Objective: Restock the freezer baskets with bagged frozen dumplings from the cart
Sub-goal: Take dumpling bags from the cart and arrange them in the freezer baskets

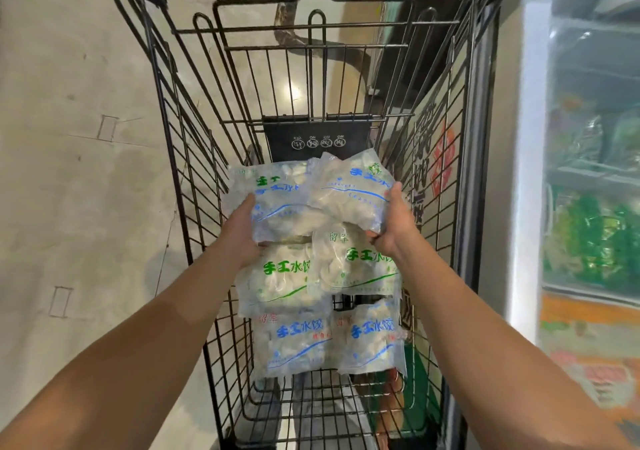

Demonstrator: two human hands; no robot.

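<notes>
We grip two dumpling bags (311,200) inside the wire cart (194,158), left hand (242,231) and right hand (391,221) clamping opposite ends, the freezer (530,172) lying to our right.

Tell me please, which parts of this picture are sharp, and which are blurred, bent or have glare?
Head view: the dumpling bags and both hands are fairly sharp; the freezer at right is blurred and washed out; a bright glare spot sits on the floor beyond the cart; the wide lens bows the cart's wires outward.
</notes>
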